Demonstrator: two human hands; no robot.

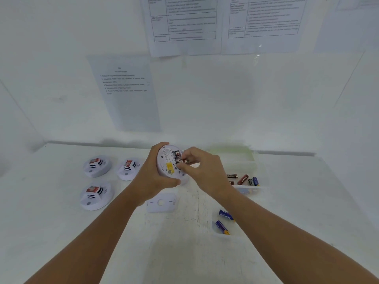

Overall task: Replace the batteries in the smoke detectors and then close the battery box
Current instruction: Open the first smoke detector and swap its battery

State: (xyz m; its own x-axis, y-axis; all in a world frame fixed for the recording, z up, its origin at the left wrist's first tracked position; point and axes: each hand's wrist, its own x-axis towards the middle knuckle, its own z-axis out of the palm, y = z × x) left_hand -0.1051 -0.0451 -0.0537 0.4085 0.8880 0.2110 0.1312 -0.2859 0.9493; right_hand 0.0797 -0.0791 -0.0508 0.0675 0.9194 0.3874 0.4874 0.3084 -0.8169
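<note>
The left hand (pixel 158 177) holds a white round smoke detector (pixel 170 163) above the table (pixel 184 253), fingers wrapped over its far rim and thumb along its near edge; its back is turned up toward the camera, showing a yellow label and an open battery bay. The right hand (pixel 200 167) pinches a dark battery (pixel 182 161) between thumb and fingertips at the bay. The battery's long axis runs roughly left to right, slightly tilted, its coppery end pointing right toward the palm. A second battery appears to sit in the bay just behind it.

On the table below the detector lies a white cover plate (pixel 162 202). Three more detectors (pixel 96 194) rest on the table to the left, each with a red-and-white top. To the right stands an open clear plastic battery box (pixel 249 188) containing several dark and blue batteries, its greenish lid behind it. Two blue batteries (pixel 224 221) lie nearer the camera, seemingly in a small clear tray, both angled diagonally. Printed sheets hang on the white wall.
</note>
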